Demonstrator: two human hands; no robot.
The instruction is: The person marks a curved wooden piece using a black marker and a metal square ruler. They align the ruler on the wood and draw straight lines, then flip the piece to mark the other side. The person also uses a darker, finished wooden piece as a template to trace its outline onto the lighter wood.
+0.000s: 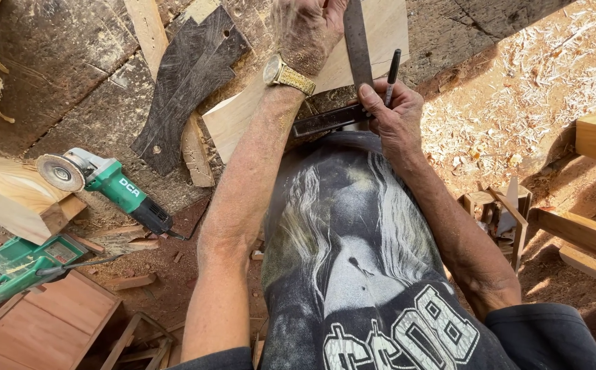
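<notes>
- On the worn workbench, near the top of the view, both hands work over a pale board.
- Left hand: lies palm down with its fingers spread flat, pressing on the board and against the blade of a steel square; it grips nothing. A gold-toned watch sits on the dusty wrist.
- Right hand: fingers curled shut around the dark stock of the square, thumb laid against the foot of the blade. A black pen stands upright between its fingers, tip pointing up the board beside the blade.
- Square: a flat grey metal blade running up across the board, with a darker bar at right angles by the board's near edge.
- Board: smooth, light, freshly cut wood, lying aslant on the bench, its near corner by the left forearm.
- Bench: dark, cracked, rough timber dusted with sawdust.
- Beside the board lies a black, grainy wooden cut-out with a waisted outline.
- Further left, a green angle grinder with a round grey disc rests on the bench edge; a second green power tool lies lower left on reddish planks.
- Pale wood shavings cover the ground at the right, near unfinished timber pieces.
</notes>
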